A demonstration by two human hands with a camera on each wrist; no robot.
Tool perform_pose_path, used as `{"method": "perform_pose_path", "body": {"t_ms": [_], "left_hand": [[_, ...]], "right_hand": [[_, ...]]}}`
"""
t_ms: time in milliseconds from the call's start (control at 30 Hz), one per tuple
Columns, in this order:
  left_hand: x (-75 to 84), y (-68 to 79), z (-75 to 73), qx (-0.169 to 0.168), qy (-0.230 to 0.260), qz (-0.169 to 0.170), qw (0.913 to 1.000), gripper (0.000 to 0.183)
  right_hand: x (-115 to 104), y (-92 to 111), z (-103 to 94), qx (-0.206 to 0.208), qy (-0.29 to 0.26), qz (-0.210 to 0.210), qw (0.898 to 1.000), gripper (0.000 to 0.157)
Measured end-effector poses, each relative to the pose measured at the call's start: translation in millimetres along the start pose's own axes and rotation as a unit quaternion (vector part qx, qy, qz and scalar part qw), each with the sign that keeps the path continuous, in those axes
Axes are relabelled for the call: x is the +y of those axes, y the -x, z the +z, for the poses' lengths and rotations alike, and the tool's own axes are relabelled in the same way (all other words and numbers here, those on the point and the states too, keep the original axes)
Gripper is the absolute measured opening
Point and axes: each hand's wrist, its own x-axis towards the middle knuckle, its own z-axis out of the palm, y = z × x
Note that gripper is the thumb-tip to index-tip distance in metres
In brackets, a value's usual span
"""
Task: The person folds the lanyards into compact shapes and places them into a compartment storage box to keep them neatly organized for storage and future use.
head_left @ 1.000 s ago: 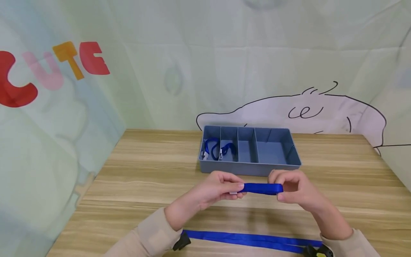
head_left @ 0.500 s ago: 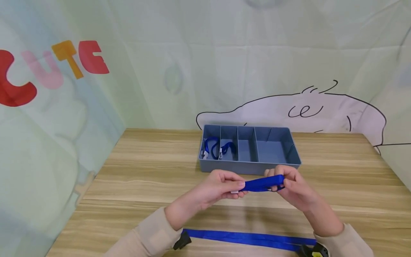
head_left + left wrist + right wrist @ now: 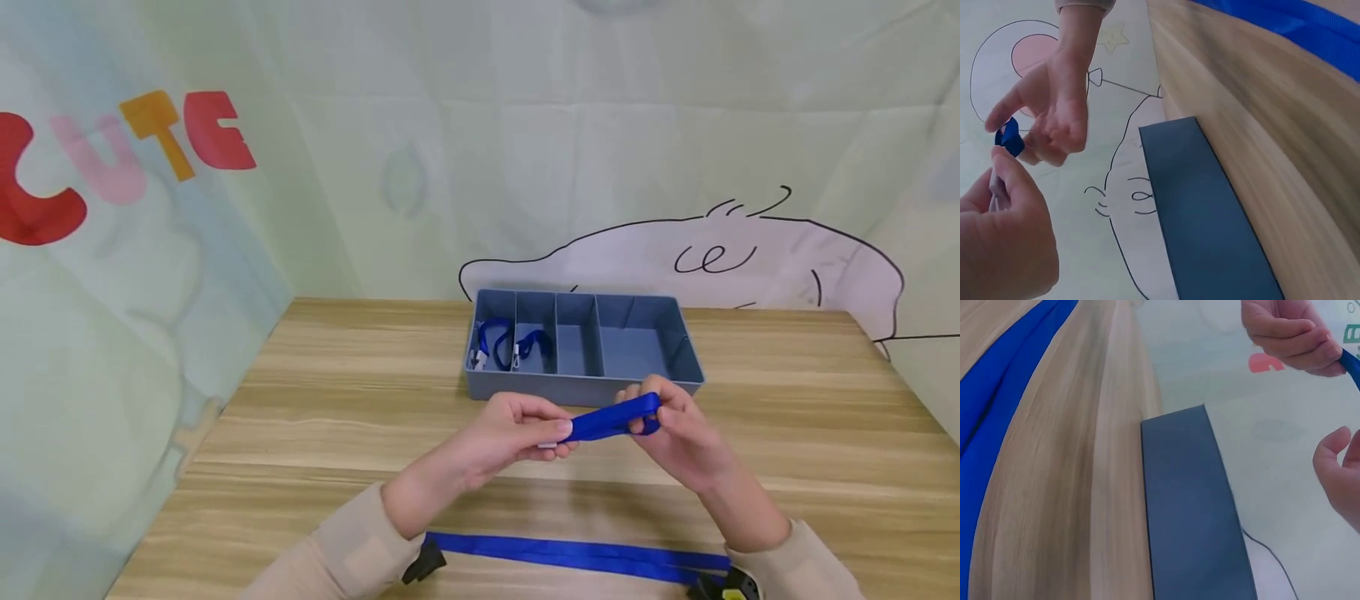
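Observation:
My left hand (image 3: 517, 429) pinches one end of a folded blue lanyard (image 3: 611, 419) between thumb and fingers, and a small pale clip pokes out under the thumb. My right hand (image 3: 686, 437) has its fingers curled at the looped far end, which tilts up to the right. In the left wrist view the clip (image 3: 997, 190) sticks out of the left fist, and the lanyard's blue loop (image 3: 1010, 137) lies between the right thumb and fingers. Both hands are raised over the table, in front of the divided tray.
A grey-blue divided tray (image 3: 585, 389) stands at the back; its two left compartments each hold a blue lanyard (image 3: 495, 342) with a clip. Another long blue strap (image 3: 577, 554) lies along the near table (image 3: 337, 467), below my forearms. A printed cloth hangs behind.
The right hand has turned and shifted slightly up, lifting the lanyard's right end so that it slants upward. The left hand keeps its pinch in nearly the same place.

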Motion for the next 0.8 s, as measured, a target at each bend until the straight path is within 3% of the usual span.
{"method": "perform_pose_path", "body": {"t_ms": [200,567,633,667,800], "left_hand": [[3.5,1.4,-6.9,0.02,-0.052,0.035,0.9978,0.025],[0.4,5.5,-16.9,0.037,-0.102,0.038,0.9934,0.022],[0.1,5.8,-17.9,0.038,-0.104,0.038,0.9931,0.022],[-0.4,5.8,-18.5,0.041,-0.105,0.037,0.9929,0.022],[-3.9,4.8,-22.0,0.051,-0.122,0.035,0.9907,0.02]], "right_hand": [[-6.4,2.2,-2.8,0.047,0.051,0.038,0.997,0.048],[-11.8,11.0,-3.9,0.146,0.173,0.114,0.967,0.031],[-14.2,10.7,-3.2,0.174,0.197,0.147,0.954,0.029],[-15.3,9.6,-2.2,0.193,0.218,0.167,0.942,0.027],[-16.2,2.4,4.6,0.258,0.353,0.237,0.868,0.021]]}}
